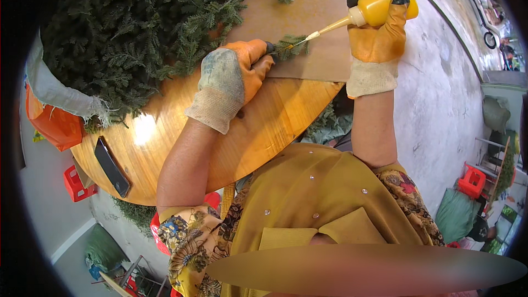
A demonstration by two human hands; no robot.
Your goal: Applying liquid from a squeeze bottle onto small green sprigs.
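Orange-palmed work gloves with grey knit backs cover both hands. My right hand (pixel 379 27) is wrapped round a yellow squeeze bottle (pixel 382 8), tilted so its long pale nozzle points down to the left. The nozzle's tip touches or hovers just over a small green sprig (pixel 291 48); which of the two I cannot tell. My left hand (pixel 234 71) pinches the sprig's near end between thumb and fingers. Beneath the sprig lies a flat brown cardboard sheet (pixel 313 69). A large heap of green artificial-looking branches (pixel 143 33) fills the table's left and far side.
The round wooden table (pixel 258 126) curves in front of me. On its left edge rest a black phone (pixel 111 166) and, past it, an orange bag (pixel 52 118) by a white woven sack (pixel 63 91). Red stools (pixel 472 181) and green sacks (pixel 457 214) stand on the floor.
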